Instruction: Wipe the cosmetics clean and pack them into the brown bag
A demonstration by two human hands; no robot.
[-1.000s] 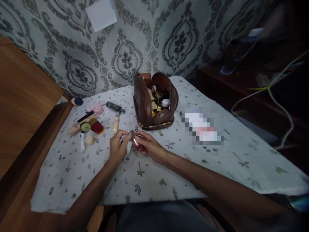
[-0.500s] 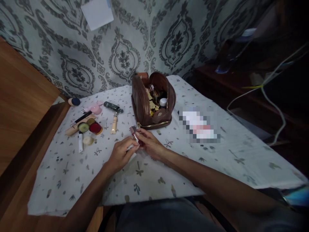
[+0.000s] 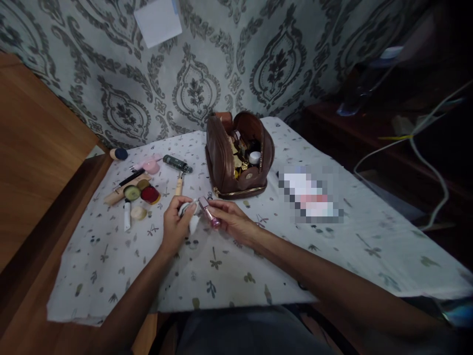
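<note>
My right hand (image 3: pixel 236 222) is closed around a small pinkish tube (image 3: pixel 209 213) with a greyish-pink cap, which looks like a lip gloss. In my left hand (image 3: pixel 174 223) is a crumpled white wipe (image 3: pixel 194 224), pinched between thumb and fingers, with one end hanging down. The wipe and the tube are close together over the table. Just beyond them stands an open brown makeup bag (image 3: pixel 218 162) filled with cosmetics. Partly behind my left hand lies a slim beige tube (image 3: pixel 179 185).
On the left lie several cosmetics: a dark green bottle (image 3: pixel 177 163), a red round pot (image 3: pixel 150 195), a white tube (image 3: pixel 127 216) and a dark-ended sponge (image 3: pixel 118 154). A blurred-out flat object (image 3: pixel 310 195) lies right of the bag. White cables (image 3: pixel 417 167) hang at the right.
My left hand has drawn back to the left from the tube, and more of the wipe shows. The tube stays in my right hand, now more exposed. The view has shifted slightly.
</note>
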